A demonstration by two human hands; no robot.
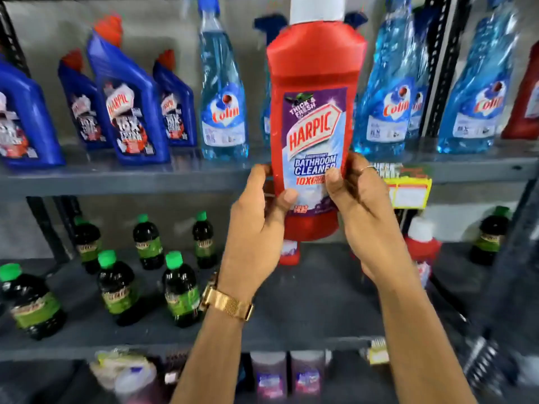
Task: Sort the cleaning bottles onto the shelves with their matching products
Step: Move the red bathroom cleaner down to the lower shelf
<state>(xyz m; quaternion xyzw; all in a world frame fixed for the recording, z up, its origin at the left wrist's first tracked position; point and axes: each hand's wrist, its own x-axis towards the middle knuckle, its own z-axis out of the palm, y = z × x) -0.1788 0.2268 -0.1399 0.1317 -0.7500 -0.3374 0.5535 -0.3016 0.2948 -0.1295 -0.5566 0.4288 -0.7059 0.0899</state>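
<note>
The red bottle (313,123) is upright in mid-air in front of the upper shelf (116,176), white cap at top, glossy label facing the camera; the left hand (259,220) and right hand (361,211) both clasp its lower body, thumbs on the label. Its likely mates — two red bottles (423,246) on the lower shelf (306,287) — are partly hidden behind the hands; setting it among the blue spray bottles (223,91) or angled blue bottles (128,94) would be a mis-sort. Smooth rigid plastic, held low, could slip or tip; a careless reach might topple the green-capped dark bottles (178,287).
</note>
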